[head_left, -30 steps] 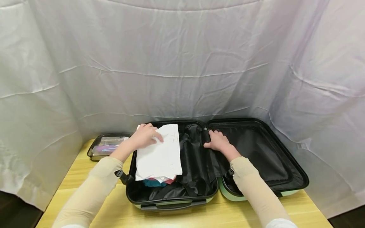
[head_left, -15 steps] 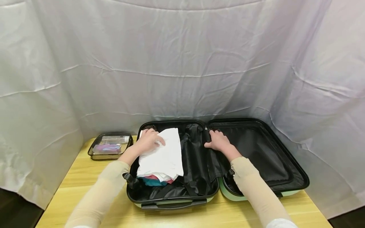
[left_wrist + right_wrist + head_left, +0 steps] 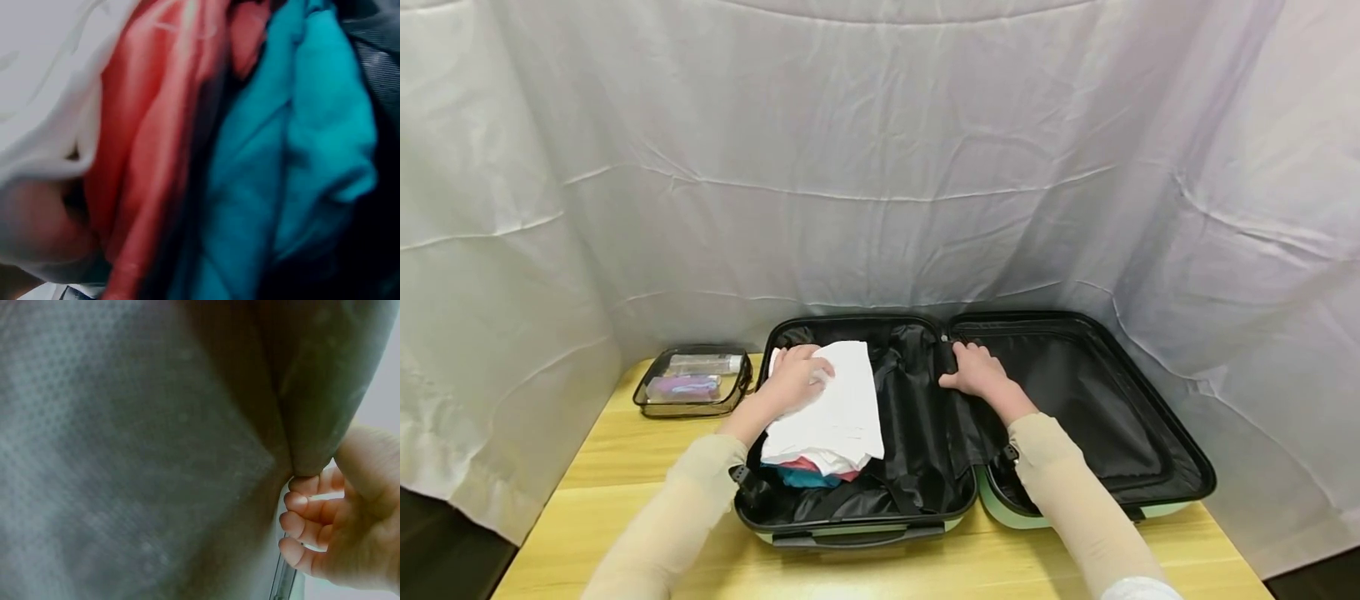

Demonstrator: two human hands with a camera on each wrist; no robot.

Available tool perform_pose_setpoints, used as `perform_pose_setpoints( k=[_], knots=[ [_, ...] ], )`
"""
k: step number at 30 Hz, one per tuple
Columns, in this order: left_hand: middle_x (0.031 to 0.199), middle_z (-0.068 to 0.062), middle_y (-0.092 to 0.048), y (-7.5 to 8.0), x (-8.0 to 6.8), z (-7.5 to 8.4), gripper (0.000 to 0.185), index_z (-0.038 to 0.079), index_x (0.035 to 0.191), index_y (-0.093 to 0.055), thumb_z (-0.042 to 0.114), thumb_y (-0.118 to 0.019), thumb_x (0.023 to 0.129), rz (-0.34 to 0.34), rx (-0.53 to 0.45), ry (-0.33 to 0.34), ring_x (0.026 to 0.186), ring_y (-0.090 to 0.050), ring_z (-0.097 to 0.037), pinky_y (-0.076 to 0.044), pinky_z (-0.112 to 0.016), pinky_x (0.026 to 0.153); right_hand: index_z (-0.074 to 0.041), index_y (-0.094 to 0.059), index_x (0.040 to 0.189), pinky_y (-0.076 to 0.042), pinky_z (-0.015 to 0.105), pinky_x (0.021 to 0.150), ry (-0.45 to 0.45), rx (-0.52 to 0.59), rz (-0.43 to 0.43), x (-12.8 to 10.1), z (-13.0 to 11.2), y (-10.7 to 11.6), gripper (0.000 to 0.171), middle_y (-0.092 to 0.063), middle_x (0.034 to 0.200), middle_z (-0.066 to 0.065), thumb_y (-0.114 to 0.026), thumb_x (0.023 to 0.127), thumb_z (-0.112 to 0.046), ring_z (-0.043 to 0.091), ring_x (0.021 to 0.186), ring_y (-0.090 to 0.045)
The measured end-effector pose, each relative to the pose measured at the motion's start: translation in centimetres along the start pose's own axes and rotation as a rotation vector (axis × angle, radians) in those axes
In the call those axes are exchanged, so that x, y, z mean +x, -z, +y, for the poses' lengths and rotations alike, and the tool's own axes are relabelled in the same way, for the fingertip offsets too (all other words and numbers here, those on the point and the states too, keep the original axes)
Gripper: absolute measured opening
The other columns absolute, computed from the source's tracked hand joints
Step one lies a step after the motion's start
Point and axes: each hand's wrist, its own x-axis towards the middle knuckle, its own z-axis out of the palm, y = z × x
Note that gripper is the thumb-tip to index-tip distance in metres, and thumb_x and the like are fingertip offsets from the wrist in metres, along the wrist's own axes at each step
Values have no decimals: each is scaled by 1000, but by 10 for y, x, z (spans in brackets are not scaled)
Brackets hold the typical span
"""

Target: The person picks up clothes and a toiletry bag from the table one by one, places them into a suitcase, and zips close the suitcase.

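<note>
A pale green suitcase (image 3: pixel 857 529) with black lining lies unfolded on the table. In its left half rests a stack of folded clothes, with a white garment (image 3: pixel 831 417) on top and red cloth (image 3: pixel 801 463) and teal cloth (image 3: pixel 808 479) showing below. My left hand (image 3: pixel 793 379) presses on the white garment's upper left, thumb spread apart from the fingers. In the left wrist view the red cloth (image 3: pixel 147 131) and teal cloth (image 3: pixel 281 150) fill the middle. Near the hinge, my right hand (image 3: pixel 977 369) grips the black lining fabric (image 3: pixel 156 456), its fingers curled at the fabric's edge.
Left of the suitcase sits a clear black-edged pouch (image 3: pixel 692 408) holding a clear tube (image 3: pixel 700 365) and a purple item (image 3: pixel 685 388). The suitcase's right half (image 3: pixel 1075 392) lies spread out. Grey-white curtains (image 3: pixel 880 167) stand behind the wooden table (image 3: pixel 587 508).
My left hand has shifted slightly right and down with the white garment, which now sits lower on the stack. The pouch shows more fully. My right hand has stayed at the hinge.
</note>
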Motion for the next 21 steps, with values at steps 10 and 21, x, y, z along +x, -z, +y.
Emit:
perform_pose_setpoints(
  k=[10,21],
  knots=[
    [165,-15,-1,0,-12,29,78,28,156,-24,66,-47,92,-293,29,203,151,4,-42,0,-76,110,-3,-30,151,-33,61,109,-3,3,8,1,0,-2,80,-33,152,29,-64,91,-43,48,140,-31],
    [165,-10,11,-14,-13,27,79,36,157,-11,72,-38,91,-365,29,231,151,13,-39,7,-75,110,-2,-30,151,-34,61,108,-1,0,5,-1,0,0,80,-34,151,29,-64,91,-44,48,139,-32]
  ],
)
